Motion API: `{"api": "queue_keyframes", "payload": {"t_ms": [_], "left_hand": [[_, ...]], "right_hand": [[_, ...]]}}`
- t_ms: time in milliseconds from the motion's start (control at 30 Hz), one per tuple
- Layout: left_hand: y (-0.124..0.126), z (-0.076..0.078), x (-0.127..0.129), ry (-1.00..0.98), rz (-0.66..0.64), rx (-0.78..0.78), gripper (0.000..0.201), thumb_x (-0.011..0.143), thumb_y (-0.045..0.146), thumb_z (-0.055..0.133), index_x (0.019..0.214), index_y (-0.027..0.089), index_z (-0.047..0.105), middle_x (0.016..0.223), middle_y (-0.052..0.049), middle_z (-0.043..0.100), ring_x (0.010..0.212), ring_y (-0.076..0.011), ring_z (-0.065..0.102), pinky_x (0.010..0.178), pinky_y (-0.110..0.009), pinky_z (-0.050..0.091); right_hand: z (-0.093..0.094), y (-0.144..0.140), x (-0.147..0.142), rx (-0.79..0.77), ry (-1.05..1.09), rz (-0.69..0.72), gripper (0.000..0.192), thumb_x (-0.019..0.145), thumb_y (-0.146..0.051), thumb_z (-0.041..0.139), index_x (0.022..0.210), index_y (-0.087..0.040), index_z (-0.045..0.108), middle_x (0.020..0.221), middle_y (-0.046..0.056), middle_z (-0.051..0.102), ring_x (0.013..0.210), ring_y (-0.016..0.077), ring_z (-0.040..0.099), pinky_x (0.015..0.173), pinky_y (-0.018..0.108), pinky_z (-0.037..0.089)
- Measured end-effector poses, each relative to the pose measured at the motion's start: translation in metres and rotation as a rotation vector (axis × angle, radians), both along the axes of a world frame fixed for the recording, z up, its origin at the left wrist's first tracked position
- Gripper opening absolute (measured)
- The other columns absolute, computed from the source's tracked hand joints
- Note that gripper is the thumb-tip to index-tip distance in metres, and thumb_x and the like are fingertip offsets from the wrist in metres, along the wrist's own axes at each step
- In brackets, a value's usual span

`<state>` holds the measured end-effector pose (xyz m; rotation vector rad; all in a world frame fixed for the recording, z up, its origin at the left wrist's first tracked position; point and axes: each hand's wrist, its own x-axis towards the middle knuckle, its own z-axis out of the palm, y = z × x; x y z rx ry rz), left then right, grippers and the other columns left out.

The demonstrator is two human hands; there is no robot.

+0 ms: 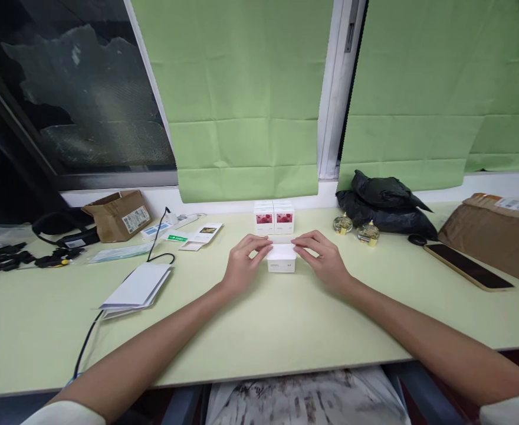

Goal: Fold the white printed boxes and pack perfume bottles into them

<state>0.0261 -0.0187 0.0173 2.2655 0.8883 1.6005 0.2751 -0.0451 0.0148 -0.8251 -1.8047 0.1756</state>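
A small white cardboard box [281,265] with faint grey print on its front stands upright on the table before me. Its top looks plain white, and whether the lid is fully closed I cannot tell. At the box's left upper edge, the thumb and fingers of my left hand [244,264] pinch the card. My right hand [325,260] pinches the opposite upper edge in the same way. Just behind stand several matching white boxes [274,226] with red flower pictures, packed side by side.
Flat cartons [136,289] and an opened carton [201,236] lie left, near a black cable [92,323] and a brown box [120,219]. Right are two glass bottles with gold parts [368,234], black plastic bags [386,206], a phone [467,265] and a large brown parcel [493,233].
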Motion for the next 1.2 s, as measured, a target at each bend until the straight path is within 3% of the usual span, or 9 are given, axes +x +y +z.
{"api": "queue_keyframes", "payload": {"t_ms": [200, 467, 600, 733, 1000, 1133, 1200], "left_hand": [[0.002, 0.0, 0.0, -0.017, -0.046, -0.004, 0.013, 0.101, 0.032, 0.069, 0.104, 0.025, 0.079, 0.103, -0.007, 0.073, 0.102, -0.022, 0.073, 0.086, -0.039, 0.061], [0.005, -0.001, 0.001, 0.025, -0.063, 0.009, 0.012, 0.102, 0.032, 0.065, 0.1, 0.023, 0.074, 0.1, -0.004, 0.066, 0.087, -0.0172, 0.065, 0.09, -0.041, 0.06], [0.006, -0.001, 0.0, 0.044, -0.051, 0.011, 0.013, 0.103, 0.033, 0.064, 0.102, 0.024, 0.074, 0.101, -0.005, 0.065, 0.088, -0.0179, 0.064, 0.088, -0.04, 0.059], [0.006, -0.001, -0.003, 0.098, -0.007, 0.042, 0.016, 0.104, 0.034, 0.062, 0.112, 0.026, 0.073, 0.107, -0.007, 0.067, 0.105, -0.0223, 0.064, 0.091, -0.04, 0.055], [0.004, 0.0, -0.007, 0.104, -0.023, -0.021, 0.038, 0.111, 0.043, 0.043, 0.143, 0.027, 0.054, 0.137, -0.013, 0.057, 0.119, -0.0243, 0.059, 0.098, -0.041, 0.052], [0.014, -0.006, -0.015, 0.074, -0.146, -0.076, 0.06, 0.108, 0.061, 0.033, 0.156, 0.026, 0.038, 0.141, -0.017, 0.056, 0.12, -0.0274, 0.058, 0.097, -0.043, 0.053], [0.022, -0.009, -0.023, 0.089, -0.229, -0.098, 0.075, 0.102, 0.073, 0.038, 0.16, 0.026, 0.03, 0.141, -0.018, 0.057, 0.117, -0.0279, 0.059, 0.093, -0.043, 0.054]], "right_hand": [[-0.001, -0.001, -0.001, -0.009, -0.021, -0.022, 0.022, 0.107, -0.034, 0.058, 0.118, -0.03, 0.077, 0.098, 0.006, 0.067, 0.09, 0.0225, 0.068, 0.08, 0.038, 0.054], [0.002, 0.002, -0.001, 0.008, -0.053, -0.025, 0.02, 0.107, -0.034, 0.057, 0.109, -0.029, 0.076, 0.094, 0.005, 0.063, 0.088, 0.0228, 0.065, 0.078, 0.036, 0.051], [0.003, 0.003, -0.001, 0.002, -0.059, -0.024, 0.02, 0.107, -0.035, 0.056, 0.107, -0.029, 0.075, 0.095, 0.006, 0.063, 0.089, 0.0233, 0.066, 0.078, 0.037, 0.052], [0.002, 0.003, 0.0, -0.014, -0.063, -0.026, 0.021, 0.107, -0.037, 0.055, 0.114, -0.029, 0.073, 0.1, 0.006, 0.066, 0.096, 0.0247, 0.068, 0.085, 0.04, 0.055], [0.002, 0.003, 0.0, -0.043, 0.021, 0.01, 0.027, 0.107, -0.037, 0.054, 0.131, -0.03, 0.065, 0.123, 0.009, 0.066, 0.113, 0.0256, 0.067, 0.1, 0.045, 0.057], [0.002, 0.005, 0.0, -0.036, 0.078, -0.057, 0.028, 0.107, -0.039, 0.051, 0.132, -0.029, 0.062, 0.124, 0.01, 0.063, 0.109, 0.0252, 0.065, 0.099, 0.047, 0.056], [-0.001, 0.008, 0.002, -0.057, 0.127, -0.085, 0.029, 0.107, -0.038, 0.05, 0.133, -0.028, 0.059, 0.125, 0.01, 0.062, 0.109, 0.0249, 0.065, 0.098, 0.046, 0.056]]}}
